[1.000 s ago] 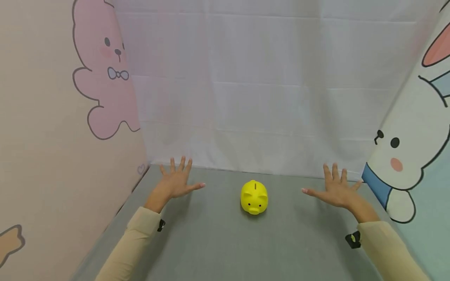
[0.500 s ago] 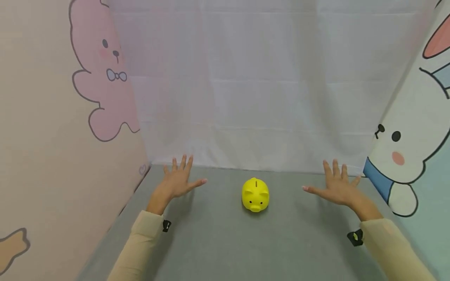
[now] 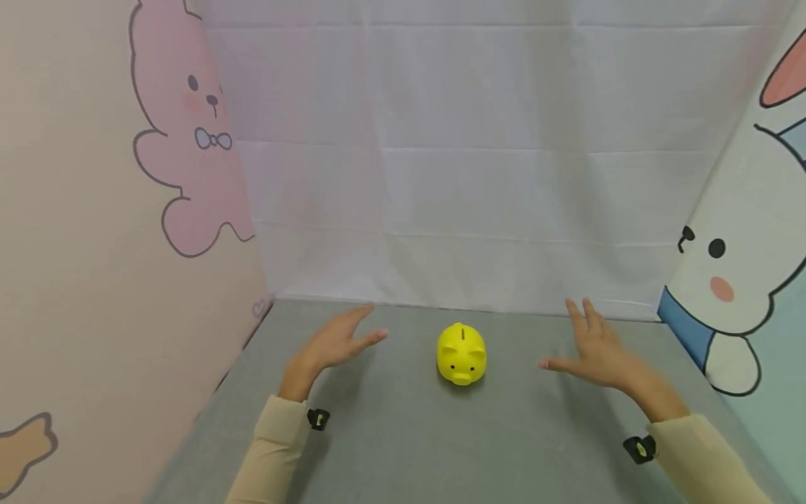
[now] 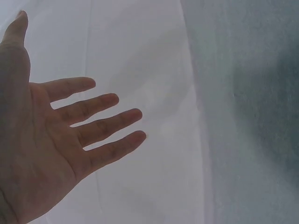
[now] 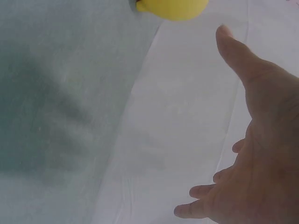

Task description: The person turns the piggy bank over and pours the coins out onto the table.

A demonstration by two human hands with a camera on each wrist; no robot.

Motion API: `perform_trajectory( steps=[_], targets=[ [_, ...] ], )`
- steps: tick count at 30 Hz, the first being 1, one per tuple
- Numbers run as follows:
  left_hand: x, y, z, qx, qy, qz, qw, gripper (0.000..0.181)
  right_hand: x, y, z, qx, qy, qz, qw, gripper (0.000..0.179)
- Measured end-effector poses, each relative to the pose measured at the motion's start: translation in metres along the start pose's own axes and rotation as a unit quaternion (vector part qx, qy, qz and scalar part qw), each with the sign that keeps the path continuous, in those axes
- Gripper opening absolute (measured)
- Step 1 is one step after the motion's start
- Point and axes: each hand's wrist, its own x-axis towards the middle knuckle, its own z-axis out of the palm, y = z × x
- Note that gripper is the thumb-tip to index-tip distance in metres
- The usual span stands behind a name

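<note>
A yellow piggy bank point(image 3: 462, 355) with a slot on its back stands on the grey tabletop, its snout toward the camera. To its left my left hand point(image 3: 334, 341) hovers over the table, apart from it and holding nothing. Its four fingers show straight and spread in the left wrist view, with the thumb point(image 4: 16, 29) held away. On the other side my right hand point(image 3: 601, 351) is also raised, fingers extended and thumb pointing at the pig. Part of the piggy bank point(image 5: 175, 7) shows at the top of the right wrist view, beyond the thumb.
A grey cloth covers the table point(image 3: 403, 448). White hanging fabric point(image 3: 403, 154) closes off the back. A wall with a pink bear print point(image 3: 189, 140) stands at left, one with a white rabbit print point(image 3: 743, 252) at right. Small black devices sit at both wrists.
Both hands have turned from palm-down spread to a more sideways pose, palms more toward each other. The left hand has moved right, nearer the piggy bank, which stays in place.
</note>
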Motion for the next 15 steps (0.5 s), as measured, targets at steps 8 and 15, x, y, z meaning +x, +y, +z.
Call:
perform_trajectory(
  steps=[8,15],
  targets=[
    [0.008,0.013,0.022,-0.066,-0.005,-0.006,0.9978,0.081,-0.004,-0.016,0.010,0.053,0.019,-0.016,0.9983,0.137],
    [0.013,0.021,0.049,-0.124,-0.012,0.011,0.9922,0.072,0.003,-0.024,0.026,0.072,0.001,-0.029,0.9970,0.109]
  ],
)
